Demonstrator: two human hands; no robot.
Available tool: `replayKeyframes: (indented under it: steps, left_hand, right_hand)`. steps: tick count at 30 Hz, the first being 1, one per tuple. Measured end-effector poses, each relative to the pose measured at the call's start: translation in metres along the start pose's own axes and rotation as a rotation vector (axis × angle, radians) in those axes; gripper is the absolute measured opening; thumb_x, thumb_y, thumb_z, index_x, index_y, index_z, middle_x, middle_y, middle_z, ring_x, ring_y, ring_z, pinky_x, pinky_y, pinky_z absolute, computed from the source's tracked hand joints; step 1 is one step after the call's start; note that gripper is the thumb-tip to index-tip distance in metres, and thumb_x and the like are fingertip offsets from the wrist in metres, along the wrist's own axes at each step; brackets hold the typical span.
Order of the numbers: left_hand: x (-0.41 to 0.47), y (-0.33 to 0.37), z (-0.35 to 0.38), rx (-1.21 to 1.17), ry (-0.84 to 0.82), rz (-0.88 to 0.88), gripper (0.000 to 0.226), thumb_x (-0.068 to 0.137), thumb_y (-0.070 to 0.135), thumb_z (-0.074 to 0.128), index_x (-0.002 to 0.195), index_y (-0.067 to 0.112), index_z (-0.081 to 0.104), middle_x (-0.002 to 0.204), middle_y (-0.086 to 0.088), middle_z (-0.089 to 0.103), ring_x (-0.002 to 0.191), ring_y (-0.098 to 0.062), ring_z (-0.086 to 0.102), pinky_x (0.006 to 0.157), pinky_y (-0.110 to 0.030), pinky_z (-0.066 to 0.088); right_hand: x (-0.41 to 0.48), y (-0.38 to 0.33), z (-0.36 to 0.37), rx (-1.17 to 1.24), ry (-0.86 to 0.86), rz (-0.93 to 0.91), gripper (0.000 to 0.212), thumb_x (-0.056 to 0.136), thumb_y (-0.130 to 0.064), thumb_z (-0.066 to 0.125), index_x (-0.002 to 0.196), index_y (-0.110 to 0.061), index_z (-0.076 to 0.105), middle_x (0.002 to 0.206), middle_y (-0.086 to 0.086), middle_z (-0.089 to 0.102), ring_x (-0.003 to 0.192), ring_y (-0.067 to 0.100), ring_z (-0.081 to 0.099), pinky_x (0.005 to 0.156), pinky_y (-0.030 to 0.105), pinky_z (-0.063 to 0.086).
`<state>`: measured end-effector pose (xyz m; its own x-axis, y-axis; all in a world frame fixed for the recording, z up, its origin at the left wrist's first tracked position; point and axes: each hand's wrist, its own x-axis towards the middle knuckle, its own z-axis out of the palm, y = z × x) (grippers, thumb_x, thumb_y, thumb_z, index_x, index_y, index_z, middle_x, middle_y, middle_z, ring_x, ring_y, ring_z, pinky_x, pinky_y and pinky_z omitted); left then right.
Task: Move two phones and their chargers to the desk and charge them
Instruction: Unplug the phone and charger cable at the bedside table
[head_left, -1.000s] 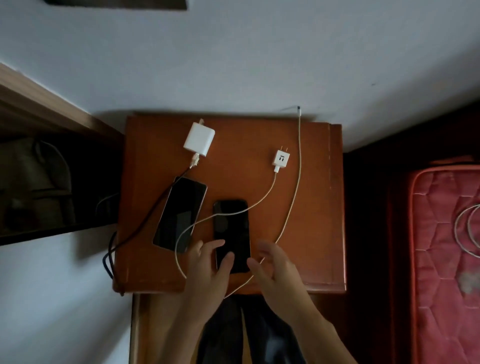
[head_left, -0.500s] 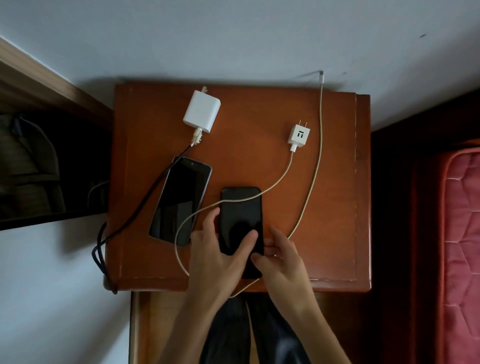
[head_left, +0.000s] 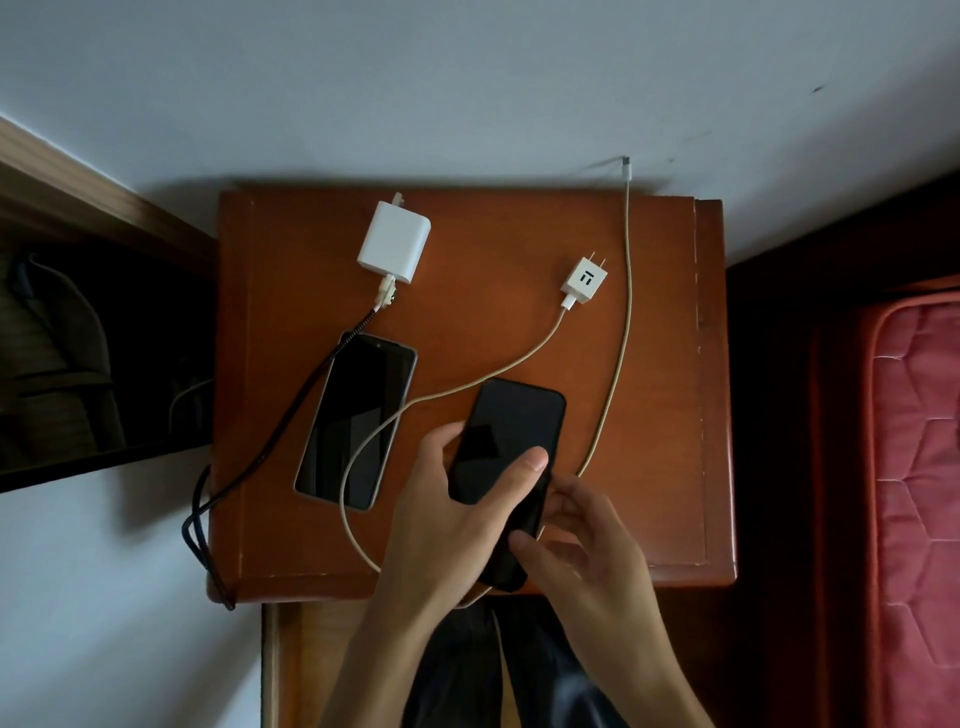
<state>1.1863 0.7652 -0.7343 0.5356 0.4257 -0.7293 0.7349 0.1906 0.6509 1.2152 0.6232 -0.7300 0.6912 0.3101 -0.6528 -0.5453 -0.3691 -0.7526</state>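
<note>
So the left hand (head_left: 441, 525) is closed around a black phone (head_left: 511, 441) just below the middle of the frame, thumb pressed across the screen and fingers curled around its left edge. The phone's tilted, top end leaning right, and seems lifted off the wooden tabletop (head_left: 665, 374), though I can't tell for sure. The right hand (head_left: 582, 545) is right at the phone's lower end, fingers loosely bent and touching the bottom edge; can't tell if it's actually pinching anything there.

Second phone (head_left: 358, 421) lies flat, screen up, left of centre, and the white cable loops over its lower right part. Big white charger (head_left: 395, 249) sits near the top edge of the tabletop, with a dark braided cable (head_left: 270, 447) running along the second phone's left side and dropping off the lower-left corner. Small white charger (head_left: 584, 278) is to the upper right, its pale cable (head_left: 621, 338) swinging past the phones, with one free end poking past the back edge against the wall. A red mattress (head_left: 914, 467) shows at the far right.
</note>
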Motion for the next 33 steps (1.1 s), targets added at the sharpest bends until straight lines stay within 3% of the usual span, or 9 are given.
replayKeyframes:
  steps: [3,7,12,16,19,22,25,30,33]
  left_hand:
    - [0.004,0.008,0.003,-0.05,-0.04,0.028,0.087,0.051,0.079,0.077,0.124,0.039,0.05,0.106,0.025,0.068,0.094,0.008,0.067,0.075,-0.019,0.056]
    - [0.007,0.011,0.007,-0.104,-0.042,0.079,0.08,0.052,0.07,0.083,0.118,0.042,0.047,0.103,0.031,0.065,0.089,0.009,0.068,0.064,-0.008,0.053]
    - [0.017,-0.001,0.003,-0.185,-0.015,0.017,0.075,0.051,0.076,0.079,0.114,0.042,0.057,0.094,0.013,0.073,0.085,-0.005,0.072,0.074,-0.029,0.058]
    - [0.022,-0.013,0.001,-0.241,0.003,-0.02,0.077,0.047,0.077,0.08,0.11,0.038,0.06,0.081,0.006,0.072,0.073,-0.012,0.071,0.065,-0.023,0.057]
    - [0.026,-0.017,0.001,-0.223,0.034,-0.013,0.082,0.046,0.078,0.079,0.113,0.035,0.06,0.091,0.009,0.075,0.079,-0.012,0.073,0.07,-0.028,0.059]
    - [0.03,-0.015,0.001,-0.238,0.028,0.016,0.075,0.057,0.066,0.082,0.118,0.03,0.059,0.096,0.01,0.075,0.086,-0.014,0.074,0.069,-0.026,0.06]
    - [0.033,-0.014,-0.002,-0.272,0.022,0.041,0.069,0.063,0.054,0.081,0.12,0.022,0.059,0.096,0.01,0.075,0.089,-0.015,0.074,0.067,-0.023,0.059]
    - [0.035,-0.013,-0.009,-0.313,0.029,0.073,0.07,0.065,0.049,0.08,0.125,0.019,0.058,0.094,0.011,0.075,0.089,-0.015,0.074,0.065,-0.023,0.058]
    - [0.037,-0.011,-0.015,-0.339,0.032,0.077,0.076,0.064,0.052,0.079,0.127,0.015,0.057,0.093,0.01,0.074,0.089,-0.018,0.074,0.067,-0.025,0.058]
  right_hand:
    - [0.001,-0.01,0.001,0.019,-0.031,-0.066,0.054,0.084,0.001,0.073,0.119,-0.038,0.057,0.114,-0.014,0.069,0.107,0.009,0.066,0.084,0.024,0.057]
    - [0.002,-0.025,0.006,0.101,-0.135,-0.162,0.058,0.08,0.003,0.074,0.123,-0.033,0.058,0.118,-0.007,0.071,0.109,0.018,0.068,0.086,0.029,0.058]
    - [0.016,-0.028,-0.005,0.222,-0.333,-0.055,0.052,0.076,-0.005,0.077,0.121,-0.03,0.066,0.12,-0.001,0.071,0.113,0.02,0.067,0.089,0.028,0.056]
    - [0.041,-0.003,-0.016,-0.035,0.129,0.027,0.034,0.079,-0.008,0.08,0.099,-0.034,0.072,0.096,-0.013,0.075,0.091,0.003,0.071,0.069,0.016,0.056]
    - [0.06,0.013,-0.024,-0.331,0.414,0.03,0.018,0.086,-0.027,0.075,0.101,-0.027,0.065,0.087,-0.013,0.069,0.08,0.001,0.067,0.061,0.009,0.051]
    - [0.075,0.021,-0.025,-0.508,0.449,0.067,0.022,0.09,-0.039,0.069,0.1,-0.022,0.06,0.085,-0.01,0.067,0.077,0.004,0.064,0.062,0.018,0.05]
    - [0.084,0.019,-0.021,-0.58,0.442,0.056,0.01,0.094,-0.031,0.064,0.095,-0.021,0.061,0.075,-0.01,0.065,0.07,0.003,0.062,0.053,0.014,0.039]
    - [0.096,0.003,-0.01,-0.524,0.351,0.054,0.007,0.088,-0.022,0.062,0.082,-0.023,0.065,0.067,-0.011,0.065,0.063,0.002,0.061,0.053,0.02,0.044]
    - [0.102,-0.012,0.006,-0.407,0.352,0.045,0.004,0.082,-0.024,0.064,0.083,-0.023,0.067,0.072,-0.01,0.069,0.067,0.0,0.063,0.051,0.01,0.044]
